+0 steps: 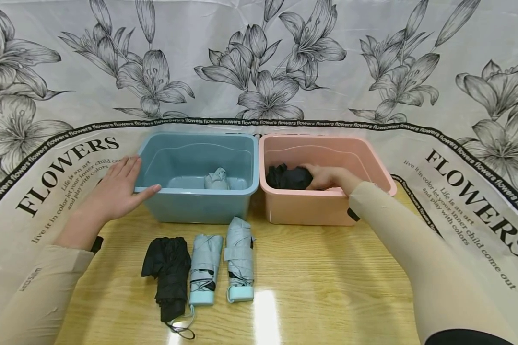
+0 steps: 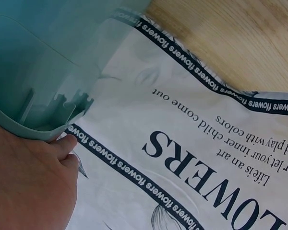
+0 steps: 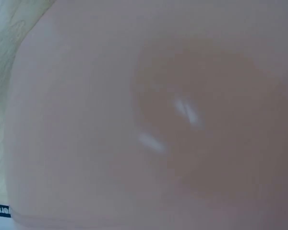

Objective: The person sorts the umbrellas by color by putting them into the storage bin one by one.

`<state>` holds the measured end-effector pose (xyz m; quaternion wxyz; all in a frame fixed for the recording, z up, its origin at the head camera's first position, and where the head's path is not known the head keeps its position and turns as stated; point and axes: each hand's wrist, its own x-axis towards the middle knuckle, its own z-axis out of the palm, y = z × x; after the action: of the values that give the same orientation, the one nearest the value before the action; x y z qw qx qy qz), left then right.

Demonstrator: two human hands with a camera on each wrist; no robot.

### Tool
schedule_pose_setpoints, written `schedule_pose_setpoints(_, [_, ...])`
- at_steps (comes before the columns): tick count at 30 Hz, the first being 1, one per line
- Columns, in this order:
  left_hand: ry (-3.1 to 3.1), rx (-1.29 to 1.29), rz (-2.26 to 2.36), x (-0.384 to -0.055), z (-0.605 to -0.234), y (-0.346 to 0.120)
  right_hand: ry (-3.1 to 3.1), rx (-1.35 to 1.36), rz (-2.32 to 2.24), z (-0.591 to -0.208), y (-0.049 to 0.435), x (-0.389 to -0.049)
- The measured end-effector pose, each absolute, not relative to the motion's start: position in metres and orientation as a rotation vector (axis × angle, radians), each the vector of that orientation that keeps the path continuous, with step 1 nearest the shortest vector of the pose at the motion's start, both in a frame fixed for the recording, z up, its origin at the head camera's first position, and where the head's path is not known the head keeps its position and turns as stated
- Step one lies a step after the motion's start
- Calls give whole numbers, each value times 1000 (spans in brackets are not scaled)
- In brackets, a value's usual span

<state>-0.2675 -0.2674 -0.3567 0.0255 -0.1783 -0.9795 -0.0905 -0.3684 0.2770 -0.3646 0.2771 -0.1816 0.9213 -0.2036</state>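
My right hand (image 1: 328,177) reaches into the pink bin (image 1: 306,211) and grips one end of a black folded umbrella (image 1: 290,178) lying low inside. In the right wrist view, the blurred pink bin wall (image 3: 86,120) fills most of the picture, hiding the hand. My left hand (image 1: 116,191) rests on the left rim of the blue bin (image 1: 198,208), fingers straight and thumb over the front rim. Inside that bin lies a pale blue folded umbrella (image 1: 217,179), partly hidden by the front wall. The left wrist view shows the left hand (image 2: 33,177) against the blue rim.
In front of the blue bin lie a black folded umbrella (image 1: 172,275) with a cord loop and two pale blue folded umbrellas, one in the middle (image 1: 205,268) and one at right (image 1: 240,254). A flower-printed cloth (image 1: 250,72) hangs behind the wooden table (image 1: 328,278).
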Motion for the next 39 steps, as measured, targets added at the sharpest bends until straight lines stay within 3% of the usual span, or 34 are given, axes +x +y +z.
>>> schedule_pose_setpoints(6, [-3034, -555, -280, -269, -354, -268, 2347, -347, -775, -355, 277, -361])
schedule_pose_setpoints(13, [-3047, -549, -290, -267, -353, -265, 2366, -299, -744, -347, 277, -356])
schedule_pose_setpoints(24, [-3042, -550, -291, -269, -353, -265, 2410, -381, -914, -330, 282, -339])
schedule_pose_setpoints(39, [-3025, -560, -298, -266, -356, -267, 2635, -549, -1259, -315, 272, -291])
